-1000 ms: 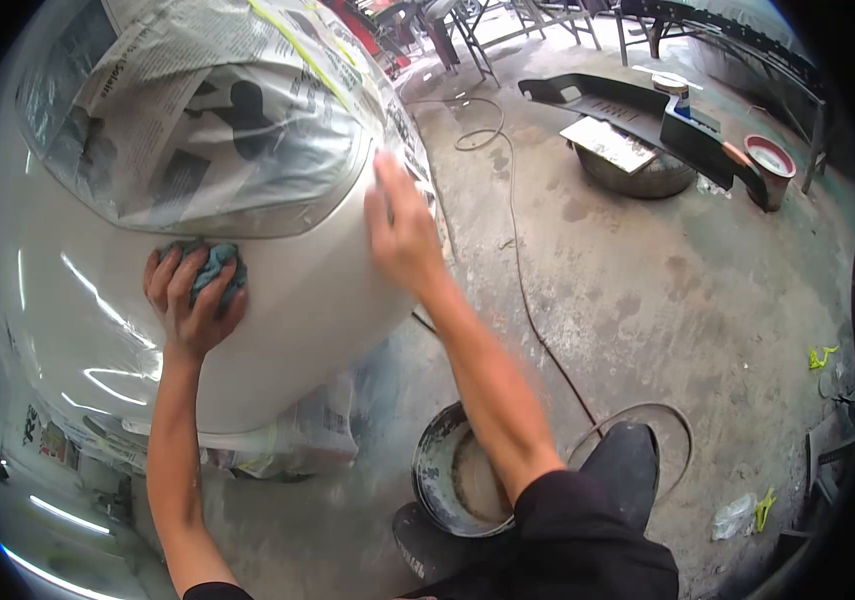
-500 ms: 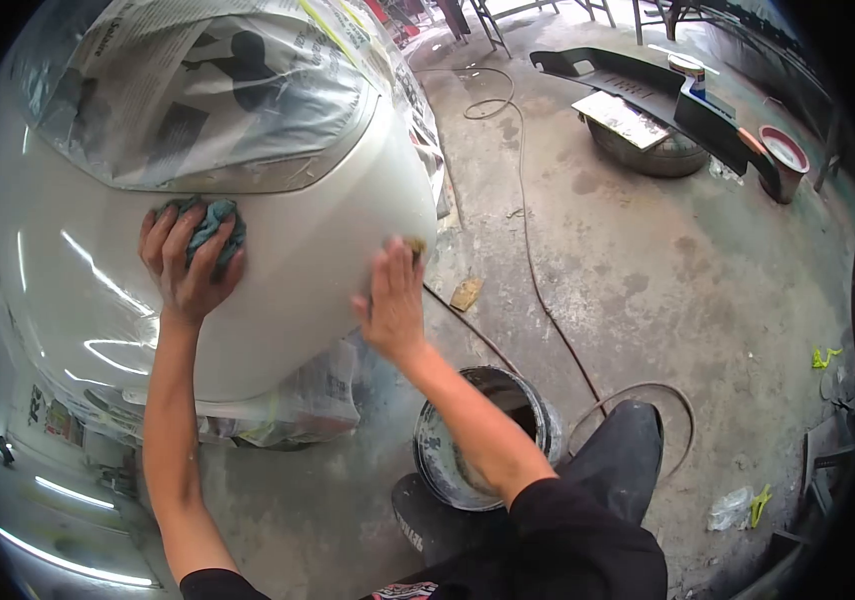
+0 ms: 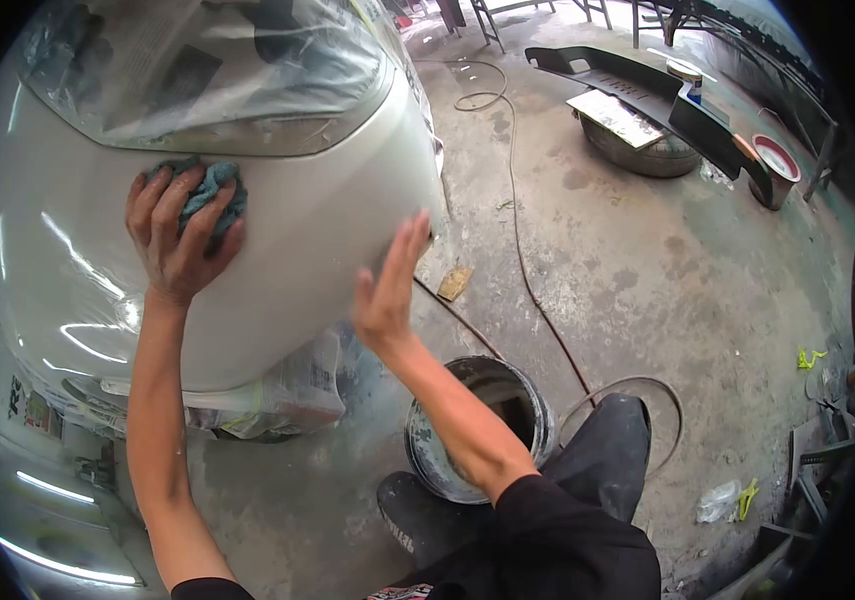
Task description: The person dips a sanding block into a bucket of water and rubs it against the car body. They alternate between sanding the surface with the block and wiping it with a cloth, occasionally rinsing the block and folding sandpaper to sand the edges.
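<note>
My left hand is closed around a crumpled teal cloth and rests on the pale painted car bumper, just below its plastic-covered upper part. My right hand is at the bumper's right edge, blurred by motion, its fingers pressed together and its thumb apart. A small dark edge shows beside its fingertips; whatever lies under them is mostly hidden. Below my right forearm stands a dirty bucket between my legs.
Clear plastic sheeting covers the upper car. A yellow-brown piece lies on the concrete floor near a hose. Farther off, a black bumper part rests over a tire, beside a red-rimmed bucket.
My right hand has shifted slightly and its fingers have tilted; the yellowish piece seen at its fingertips earlier is now out of sight. My left hand keeps the cloth on the bumper. The view has shifted slightly.
</note>
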{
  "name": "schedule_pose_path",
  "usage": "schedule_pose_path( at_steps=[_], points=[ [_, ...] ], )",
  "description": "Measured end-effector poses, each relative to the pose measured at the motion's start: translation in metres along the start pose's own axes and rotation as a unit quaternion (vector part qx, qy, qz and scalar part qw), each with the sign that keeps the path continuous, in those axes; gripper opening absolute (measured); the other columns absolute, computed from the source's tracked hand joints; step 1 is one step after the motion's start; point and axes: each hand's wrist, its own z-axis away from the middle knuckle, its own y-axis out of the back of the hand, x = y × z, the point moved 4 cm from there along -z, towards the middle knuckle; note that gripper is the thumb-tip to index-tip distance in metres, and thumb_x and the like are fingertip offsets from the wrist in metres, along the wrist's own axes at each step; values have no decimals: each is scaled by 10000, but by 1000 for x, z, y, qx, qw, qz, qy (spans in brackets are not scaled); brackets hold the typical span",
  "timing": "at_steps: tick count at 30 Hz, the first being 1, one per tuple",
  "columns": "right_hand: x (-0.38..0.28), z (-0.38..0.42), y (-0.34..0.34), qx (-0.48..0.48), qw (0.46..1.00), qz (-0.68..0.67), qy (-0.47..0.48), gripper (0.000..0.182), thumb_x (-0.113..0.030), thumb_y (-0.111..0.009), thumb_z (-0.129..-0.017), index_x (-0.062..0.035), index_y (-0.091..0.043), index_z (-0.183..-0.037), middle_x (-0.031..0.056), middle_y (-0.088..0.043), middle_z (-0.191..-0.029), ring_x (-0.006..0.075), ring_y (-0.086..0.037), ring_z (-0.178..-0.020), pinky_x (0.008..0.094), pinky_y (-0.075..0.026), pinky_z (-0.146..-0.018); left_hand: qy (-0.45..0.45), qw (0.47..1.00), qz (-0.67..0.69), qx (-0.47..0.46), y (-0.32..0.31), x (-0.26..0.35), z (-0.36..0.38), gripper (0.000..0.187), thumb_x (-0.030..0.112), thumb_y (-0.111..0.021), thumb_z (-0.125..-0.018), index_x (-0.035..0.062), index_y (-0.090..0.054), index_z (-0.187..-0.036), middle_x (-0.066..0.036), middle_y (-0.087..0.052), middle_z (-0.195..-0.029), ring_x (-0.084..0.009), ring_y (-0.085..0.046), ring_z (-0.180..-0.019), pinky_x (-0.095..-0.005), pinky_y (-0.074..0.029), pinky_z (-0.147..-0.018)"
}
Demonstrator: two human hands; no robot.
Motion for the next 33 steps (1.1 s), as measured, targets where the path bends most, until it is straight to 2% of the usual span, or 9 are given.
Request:
schedule_pose_path(
  at_steps=[5, 6, 9, 16, 19, 26, 28, 31, 33],
  points=[
    [-20, -84, -4, -37, 998, 10, 48, 716, -345, -407, -1092, 81, -131, -1596, 337, -168, -1645, 498, -134, -1543, 578, -134, -1245, -10, 1000, 2, -5, -3, 3, 1, 346, 268, -765, -825, 206, -733, -1163, -62, -590, -1331, -316, -487, -1287, -529, -413, -1120],
    [-6, -60, 0, -36, 994, 21, 102, 719, -353, -394, -1097, 89, -122, -1594, 339, -170, -1643, 505, -122, -1543, 581, -127, -1244, -10, 1000, 3, -4, -2, 3, 1, 342, 268, -765, -826, 205, -734, -1161, -61, -591, -1329, -316, -489, -1286, -528, -413, -1120],
    [27, 37, 2, -31, 999, 25, -10, 709, -358, -390, -1097, 90, -148, -1591, 344, -187, -1637, 505, -141, -1539, 582, -128, -1243, -10, 1000, 1, 4, 2, 0, -2, 348, 260, -770, -818, 203, -736, -1160, -58, -591, -1327, -313, -484, -1290, -523, -411, -1121],
    [-29, -85, -13, -20, 997, 30, 62, 727, -362, -424, -1085, 66, -149, -1604, 339, -147, -1653, 502, -129, -1544, 584, -104, -1245, -4, 1000, 3, -15, 1, 3, 1, 352, 264, -778, -816, 205, -730, -1160, -57, -589, -1330, -314, -481, -1296, -523, -407, -1124],
    [-17, 27, -30, -106, 988, 81, 73, 706, -332, -459, -1074, 30, -181, -1612, 324, -162, -1656, 500, -171, -1535, 598, -139, -1233, -10, 1000, 2, -6, 0, 0, 1, 353, 266, -778, -819, 207, -727, -1164, -58, -587, -1336, -313, -477, -1302, -525, -406, -1123],
    [-24, -109, -6, 7, 999, 11, -52, 647, -272, -477, -1059, 45, -271, -1584, 288, -225, -1654, 448, -190, -1549, 565, -135, -1245, 5, 1000, 5, -9, 2, 2, -1, 341, 271, -778, -818, 211, -728, -1150, -53, -594, -1330, -310, -475, -1304, -528, -399, -1127],
    [-44, -98, -20, 58, 996, 58, -42, 635, -272, -463, -1066, 47, -277, -1582, 276, -248, -1652, 438, -210, -1546, 560, -139, -1246, 4, 1000, 7, -5, 2, 0, 0, 340, 274, -774, -823, 210, -728, -1153, -53, -594, -1330, -310, -474, -1304, -527, -396, -1129],
    [-60, -35, -27, -75, 992, 77, 62, 622, -276, -439, -1080, 56, -277, -1581, 282, -272, -1641, 458, -230, -1533, 553, -147, -1245, -1, 1000, 10, 2, 3, 1, 2, 336, 276, -767, -830, 206, -728, -1157, -55, -592, -1334, -312, -472, -1304, -527, -394, -1130],
    [-40, -61, -19, -12, 995, 61, 73, 624, -304, -439, -1088, 50, -288, -1579, 276, -279, -1641, 435, -253, -1531, 522, -170, -1246, -3, 1000, 8, 10, 1, -1, -2, 337, 278, -765, -833, 204, -727, -1159, -56, -588, -1340, -313, -471, -1304, -529, -394, -1129]
  ],
)
